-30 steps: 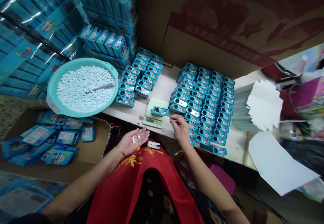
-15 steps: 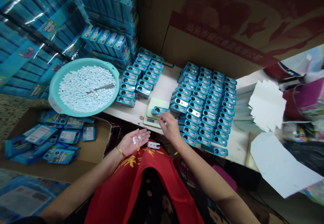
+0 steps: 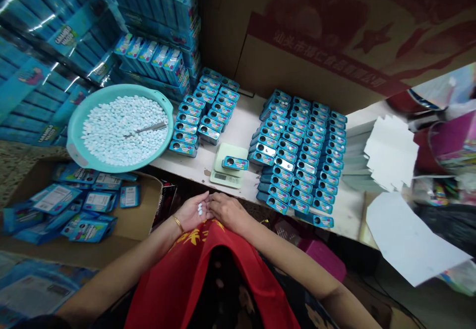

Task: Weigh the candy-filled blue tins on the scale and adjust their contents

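Observation:
My left hand lies palm up and cupped over the red apron, with several small white candies in the palm. My right hand rests against its fingers, back upward. The right fingers are bent and close together; whether anything is between them is hidden. Just beyond the hands, a pale green digital scale carries one blue tin with a dark round opening in its top. Left of it, a turquoise basin holds a heap of white candies and a metal utensil.
Rows of blue tins stand right of the scale; more tins stand left. Blue boxes fill an open carton at lower left. Wrapped packs are stacked behind the basin. A large cardboard box borders the back; white sheets lie right.
My right hand has moved from beside the tin on the scale, down and left to my left hand. The left fingers have curled up a little. The tin stays on the scale.

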The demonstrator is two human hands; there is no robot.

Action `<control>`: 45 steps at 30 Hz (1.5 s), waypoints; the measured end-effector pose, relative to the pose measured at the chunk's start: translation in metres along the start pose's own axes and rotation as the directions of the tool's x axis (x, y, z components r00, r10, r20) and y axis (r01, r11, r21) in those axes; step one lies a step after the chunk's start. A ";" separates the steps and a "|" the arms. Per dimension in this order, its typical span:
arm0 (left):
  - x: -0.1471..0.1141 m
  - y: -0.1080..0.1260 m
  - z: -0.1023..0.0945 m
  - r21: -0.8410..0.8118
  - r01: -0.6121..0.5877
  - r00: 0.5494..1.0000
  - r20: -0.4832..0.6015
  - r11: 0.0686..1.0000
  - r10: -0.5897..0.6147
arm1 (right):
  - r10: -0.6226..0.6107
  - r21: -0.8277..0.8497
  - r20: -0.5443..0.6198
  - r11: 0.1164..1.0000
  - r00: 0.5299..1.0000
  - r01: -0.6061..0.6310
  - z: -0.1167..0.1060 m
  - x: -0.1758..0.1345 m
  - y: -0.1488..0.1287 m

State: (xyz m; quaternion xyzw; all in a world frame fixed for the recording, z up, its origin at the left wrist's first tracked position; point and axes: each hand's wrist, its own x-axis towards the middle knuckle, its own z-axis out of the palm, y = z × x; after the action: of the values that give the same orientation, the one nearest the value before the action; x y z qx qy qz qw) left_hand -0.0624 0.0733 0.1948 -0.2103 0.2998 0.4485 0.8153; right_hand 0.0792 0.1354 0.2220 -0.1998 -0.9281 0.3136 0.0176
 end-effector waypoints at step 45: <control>0.107 0.085 -0.003 0.975 -0.119 0.718 -0.045 0.186 0.694 | 0.463 -0.335 -0.470 0.694 0.752 -0.637 -0.046 -0.009 0.129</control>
State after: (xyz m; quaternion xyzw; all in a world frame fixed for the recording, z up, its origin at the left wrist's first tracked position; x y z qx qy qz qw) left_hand -0.0917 0.1790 0.1138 0.2858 0.7388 0.3294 0.5138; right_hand 0.1408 0.2514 0.1837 -0.5231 -0.8512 0.0254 0.0358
